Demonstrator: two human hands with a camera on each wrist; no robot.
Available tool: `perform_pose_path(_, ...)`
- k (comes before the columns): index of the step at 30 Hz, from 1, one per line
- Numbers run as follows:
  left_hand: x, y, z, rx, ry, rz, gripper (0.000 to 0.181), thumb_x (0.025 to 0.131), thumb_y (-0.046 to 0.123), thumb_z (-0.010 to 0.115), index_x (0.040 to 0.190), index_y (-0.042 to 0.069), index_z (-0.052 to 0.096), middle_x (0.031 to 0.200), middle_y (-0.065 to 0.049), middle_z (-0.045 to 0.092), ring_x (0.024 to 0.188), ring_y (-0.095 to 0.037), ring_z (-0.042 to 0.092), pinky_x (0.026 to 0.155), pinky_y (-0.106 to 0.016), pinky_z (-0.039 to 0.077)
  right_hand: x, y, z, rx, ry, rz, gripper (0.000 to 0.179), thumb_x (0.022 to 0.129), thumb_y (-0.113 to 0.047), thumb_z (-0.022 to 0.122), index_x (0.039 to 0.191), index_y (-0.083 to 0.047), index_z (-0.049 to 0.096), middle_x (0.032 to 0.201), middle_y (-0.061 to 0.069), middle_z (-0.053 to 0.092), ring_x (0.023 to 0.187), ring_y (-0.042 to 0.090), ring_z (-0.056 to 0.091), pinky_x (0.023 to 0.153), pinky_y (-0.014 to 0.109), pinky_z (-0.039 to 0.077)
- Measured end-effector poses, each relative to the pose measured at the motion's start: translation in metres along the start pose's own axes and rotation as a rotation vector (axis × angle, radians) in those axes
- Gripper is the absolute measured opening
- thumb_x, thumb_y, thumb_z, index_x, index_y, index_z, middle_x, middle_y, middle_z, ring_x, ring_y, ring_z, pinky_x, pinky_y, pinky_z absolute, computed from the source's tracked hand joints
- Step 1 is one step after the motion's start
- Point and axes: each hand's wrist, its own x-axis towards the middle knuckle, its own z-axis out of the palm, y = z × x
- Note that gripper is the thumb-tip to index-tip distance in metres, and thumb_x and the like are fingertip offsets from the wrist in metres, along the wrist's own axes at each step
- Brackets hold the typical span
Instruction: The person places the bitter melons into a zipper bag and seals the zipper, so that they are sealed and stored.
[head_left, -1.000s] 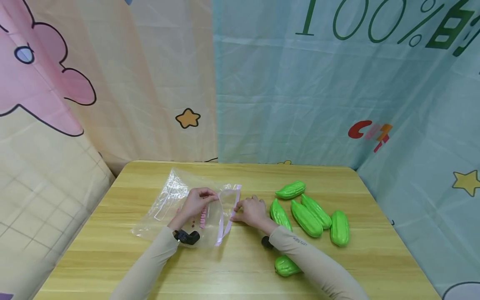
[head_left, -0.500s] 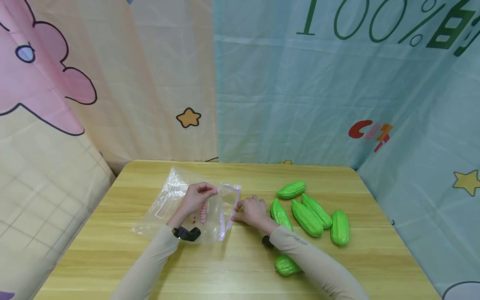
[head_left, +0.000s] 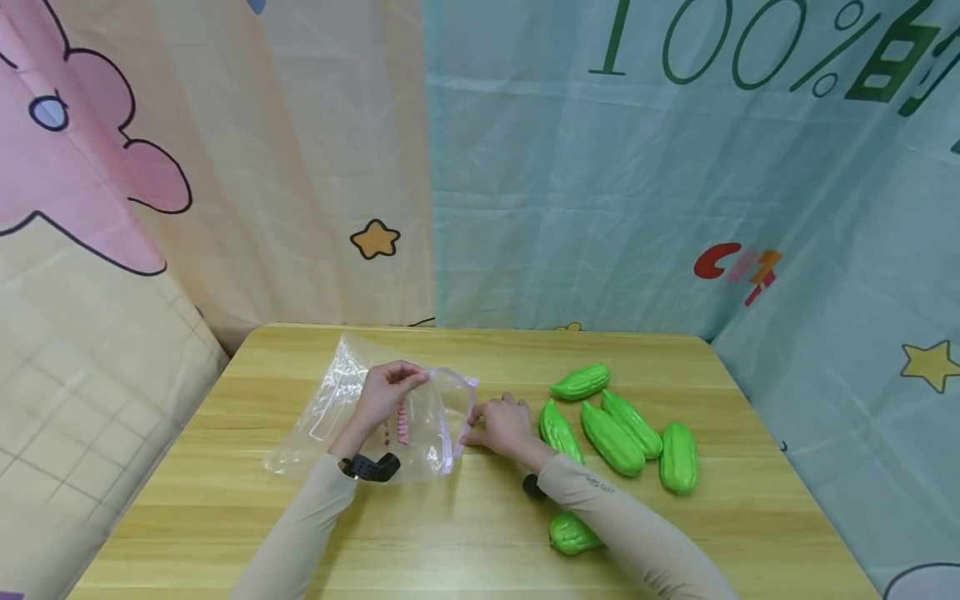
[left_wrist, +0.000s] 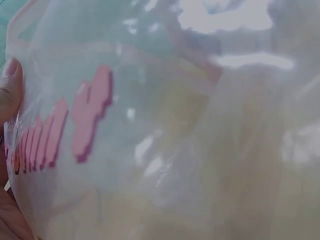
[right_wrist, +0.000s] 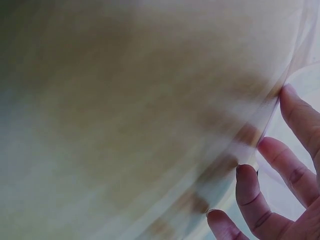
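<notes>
On the bench point(head_left: 450, 542), beside green gourds point(head_left: 613, 438), a clear bag point(head_left: 426, 437) is pinched at its lilac-edged mouth point(head_left: 447, 446) by left grip point(head_left: 382, 396) and right grip point(head_left: 506, 427); the opening could be lost through a slipped edge.

With my left hand point(head_left: 382, 393) I pinch the lilac-edged mouth of a clear plastic bag point(head_left: 322, 429); my right hand point(head_left: 504, 427) holds its right edge. Six green gourds point(head_left: 612, 438) lie to the right, the nearest partly behind my sleeve point(head_left: 622, 517).
</notes>
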Motion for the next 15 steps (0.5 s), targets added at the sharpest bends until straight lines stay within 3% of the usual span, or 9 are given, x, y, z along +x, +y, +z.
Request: perform_pose_path(15, -0.001, 0.0098, -0.0062, -0.016, 0.049, -0.051, 0.028, 0.083, 0.03, 0.075, 0.091, 0.004, 0.07, 0.088, -0.007, 0.067, 0.081, -0.023, 0.057, 0.068, -0.029, 0.045, 0.0001, -0.0004, -0.0011, -0.006, -0.012, -0.015, 0.032, 0.073, -0.054, 0.075, 0.089, -0.027, 0.072, 0.089, -0.001, 0.069, 0.078, 0.02, 0.049, 0.069, 0.045, 0.041)
